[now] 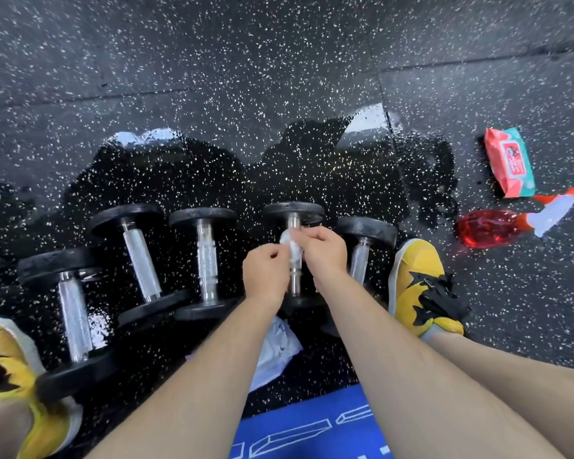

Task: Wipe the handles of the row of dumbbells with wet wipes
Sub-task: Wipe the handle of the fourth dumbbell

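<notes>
- A person looks down at five dumbbells lying in a row on a wet, black speckled floor
- The fourth dumbbell from the left sits directly under both hands, and everything below is placed from it
- The left hand is over the near half of its metal handle, fingers curled, pinching a white wet wipe
- The right hand is just to the right of the handle, fingers curled, pinching the same wipe from the other side
- The wipe is bunched between the two hands, right over the middle of the handle; whether it wraps the bar cannot be told
- Three dumbbells lie to its left and a fifth dumbbell lies just to its right, handles bare
- A yellow shoe stands right of the fifth one
- Well to the right lie a red spray bottle on its side and, beyond it, a pack of wipes
- Nearer the person than the fourth dumbbell, a white crumpled item lies under the forearms, beside a blue mat
</notes>
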A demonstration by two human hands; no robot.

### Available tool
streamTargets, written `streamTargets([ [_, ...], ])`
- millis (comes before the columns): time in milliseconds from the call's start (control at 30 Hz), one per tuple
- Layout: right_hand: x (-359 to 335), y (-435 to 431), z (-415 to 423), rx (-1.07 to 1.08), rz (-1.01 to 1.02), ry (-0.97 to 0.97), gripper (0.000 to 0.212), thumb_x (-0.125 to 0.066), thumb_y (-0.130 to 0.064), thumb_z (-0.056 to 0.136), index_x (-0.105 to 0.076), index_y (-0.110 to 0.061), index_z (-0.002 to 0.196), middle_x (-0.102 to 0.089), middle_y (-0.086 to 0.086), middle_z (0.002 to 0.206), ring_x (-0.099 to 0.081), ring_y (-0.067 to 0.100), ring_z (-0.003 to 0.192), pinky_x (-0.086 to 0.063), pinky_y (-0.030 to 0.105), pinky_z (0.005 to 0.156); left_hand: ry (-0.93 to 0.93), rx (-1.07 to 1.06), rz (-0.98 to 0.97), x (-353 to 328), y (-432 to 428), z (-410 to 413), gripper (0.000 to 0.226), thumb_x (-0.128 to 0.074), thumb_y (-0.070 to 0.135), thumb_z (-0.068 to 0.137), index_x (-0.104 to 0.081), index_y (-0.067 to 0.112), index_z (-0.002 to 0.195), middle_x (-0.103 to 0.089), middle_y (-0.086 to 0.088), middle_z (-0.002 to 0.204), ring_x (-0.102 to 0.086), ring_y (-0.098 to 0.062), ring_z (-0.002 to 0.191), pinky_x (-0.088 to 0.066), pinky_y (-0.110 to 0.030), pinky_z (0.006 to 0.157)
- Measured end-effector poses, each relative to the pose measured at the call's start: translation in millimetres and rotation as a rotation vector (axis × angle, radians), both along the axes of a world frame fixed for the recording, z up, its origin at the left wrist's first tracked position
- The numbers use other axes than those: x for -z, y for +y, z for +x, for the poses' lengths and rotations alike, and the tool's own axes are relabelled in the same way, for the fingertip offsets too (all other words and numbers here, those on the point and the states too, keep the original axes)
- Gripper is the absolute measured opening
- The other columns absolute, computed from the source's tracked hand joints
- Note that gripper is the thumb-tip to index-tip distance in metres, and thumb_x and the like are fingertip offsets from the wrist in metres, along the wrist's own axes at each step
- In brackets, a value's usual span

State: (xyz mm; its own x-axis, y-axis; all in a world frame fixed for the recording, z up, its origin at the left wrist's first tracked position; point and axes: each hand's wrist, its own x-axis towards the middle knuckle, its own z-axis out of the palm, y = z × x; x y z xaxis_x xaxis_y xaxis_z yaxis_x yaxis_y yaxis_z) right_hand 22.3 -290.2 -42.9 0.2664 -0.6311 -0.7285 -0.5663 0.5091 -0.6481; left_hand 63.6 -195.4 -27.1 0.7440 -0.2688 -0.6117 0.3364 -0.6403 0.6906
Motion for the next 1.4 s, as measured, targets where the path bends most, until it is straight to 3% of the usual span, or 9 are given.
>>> streamTargets([
  [267,-7,1,7,0.046,0.095,-0.044,0.026,-0.077,-0.039,0.070,-0.075,-0.013,0.074,-0.077,0.002,0.083,-0.071,0.023,0.081,-0.058,0.049,0.087,-0.051,-0.016,-0.006,5,-9,20,0.042,-0.059,0.025,0.089,-0.051,0.013,0.050,-0.045,0.004,0.048,-0.038,-0.011,0.050,-0.032,-0.033,0.052],
  [400,-11,-5,5,0.078,0.179,-0.078,0.036,-0.050,-0.031,0.098,-0.077,-0.009,0.095,-0.079,0.003,0.087,-0.073,0.023,0.090,-0.059,0.041,0.088,-0.064,-0.013,0.005,3,6,4,0.039,-0.058,0.028,0.092,-0.060,0.006,0.060,-0.054,-0.001,0.056,-0.043,-0.012,0.054,-0.037,-0.035,0.055],
  [533,-8,5,-1,0.105,0.204,-0.166,0.022,-0.062,-0.027,0.094,-0.077,-0.010,0.095,-0.078,0.005,0.095,-0.072,0.019,0.091,-0.060,0.039,0.090,-0.187,-0.034,-0.015,4,-15,20,0.032,-0.061,0.023,0.089,-0.060,0.011,0.060,-0.058,-0.001,0.069,-0.050,-0.014,0.066,-0.033,-0.027,0.057],
  [667,0,24,-2,0.040,-0.073,-0.130,0.036,-0.079,-0.033,0.084,-0.071,-0.027,0.118,-0.070,-0.008,0.109,-0.068,0.008,0.091,-0.059,0.031,0.085,-0.321,0.009,-0.008,6,-12,20,0.019,-0.062,0.012,0.086,-0.061,-0.002,0.074,-0.055,-0.006,0.084,-0.053,-0.021,0.078,-0.038,-0.023,0.064],
  [767,-2,25,7,0.003,-0.328,-0.014,0.011,-0.072,-0.021,0.087,-0.075,-0.025,0.096,-0.069,-0.002,0.101,-0.067,0.013,0.086,-0.057,0.029,0.079,-0.394,0.134,-0.028,10,4,14,0.013,-0.061,0.013,0.090,-0.072,0.007,0.094,-0.052,0.006,0.086,-0.052,-0.016,0.087,-0.033,-0.014,0.070],
  [867,-4,27,11,-0.172,-0.503,0.102,0.019,-0.060,-0.019,0.084,-0.075,-0.016,0.073,-0.068,-0.003,0.072,-0.062,0.022,0.080,-0.051,0.033,0.069,-0.479,0.195,-0.034,11,16,-1,0.015,-0.056,0.015,0.093,-0.071,0.014,0.093,-0.056,0.009,0.081,-0.051,-0.016,0.086,-0.039,-0.028,0.075],
  [1000,-11,39,8,-0.207,-0.378,0.060,0.027,-0.061,-0.034,0.089,-0.070,-0.011,0.079,-0.066,-0.001,0.073,-0.058,0.012,0.067,-0.047,0.031,0.065,-0.440,0.143,-0.089,9,22,-10,0.021,-0.054,0.020,0.095,-0.073,0.028,0.096,-0.067,0.011,0.083,-0.057,-0.013,0.086,-0.042,-0.027,0.072],
  [1200,-3,28,16,-0.200,-0.360,0.053,0.011,-0.069,-0.023,0.091,-0.075,-0.024,0.100,-0.070,-0.011,0.093,-0.065,0.011,0.089,-0.052,0.028,0.085,-0.360,-0.074,-0.104,5,27,-6,0.042,-0.042,-0.003,0.089,-0.061,0.017,0.120,-0.069,0.006,0.109,-0.061,-0.008,0.101,-0.047,-0.025,0.093],
  [1400,-2,44,4,-0.106,-0.402,0.042,0.013,-0.066,-0.016,0.094,-0.078,-0.014,0.100,-0.069,-0.006,0.104,-0.063,0.009,0.096,-0.046,0.013,0.077,-0.403,-0.075,-0.040,10,25,-8,0.033,-0.040,0.001,0.092,-0.061,0.013,0.114,-0.066,0.004,0.105,-0.061,-0.015,0.100,-0.048,-0.031,0.090],
])
